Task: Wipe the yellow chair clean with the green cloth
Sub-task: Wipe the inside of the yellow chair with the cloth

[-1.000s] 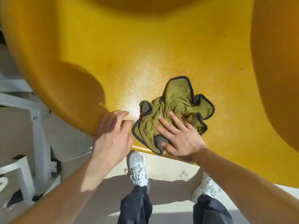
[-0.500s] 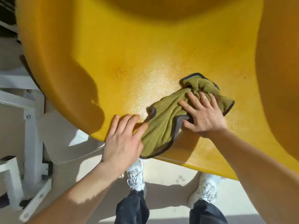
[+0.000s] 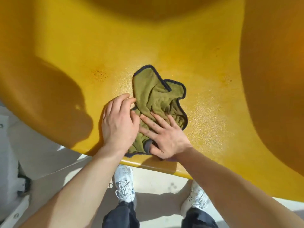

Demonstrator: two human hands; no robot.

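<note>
Flat-palmed, our right hand [image 3: 164,137] presses the green cloth [image 3: 158,102] onto the seat, fingers spread and lying on the fabric, thumb tucked at the cloth's grey lower corner near the seat's front lip. No pinch that we can see; it is a press, not a closed grip.

Our left hand [image 3: 119,122] lies just beside it, toward the left of the frame, fingers loosely open, fingertips touching the cloth's left edge and the heel resting on bare plastic.

Cloth: bunched, dark-bordered, sitting at centre frame. Most of it fans away from the right palm toward the upper middle of the frame, so its long axis runs from the front lip up toward the chair back. About 2 lobes stick out at the top right.

Yellow chair [image 3: 213,112]: fills the upper frame, the seat curving up on both sides. A patch of brown specks [image 3: 98,74] sits on the seat, up and left of the cloth and well clear of both hands. Fainter marks show at the right of the frame, near the rise.

Judgement: the specks lie nearer the left hand, but the right hand owns the cloth; the coming stroke likely sweeps up-left.

2 white shoes [image 3: 124,183] stand on the floor below the seat edge.
</note>
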